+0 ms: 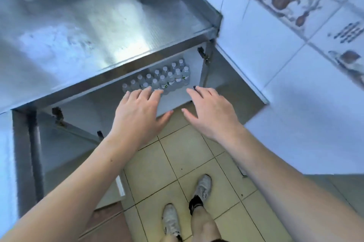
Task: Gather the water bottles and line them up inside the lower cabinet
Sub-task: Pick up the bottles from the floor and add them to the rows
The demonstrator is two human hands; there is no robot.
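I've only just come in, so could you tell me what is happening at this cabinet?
A person stands at the open lower cabinet under a steel counter. Small water bottles already stand inside in two rows. Both hands reach toward them with fingers straight and hold nothing: the left hand is just in front of the rows, the right hand near the cabinet's right edge. No loose bottles show on the floor.

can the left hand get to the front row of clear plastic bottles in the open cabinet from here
Probably yes. The left hand is open, its fingertips at the front row of clear plastic water bottles inside the steel lower cabinet. The doors stand open and nothing lies between.
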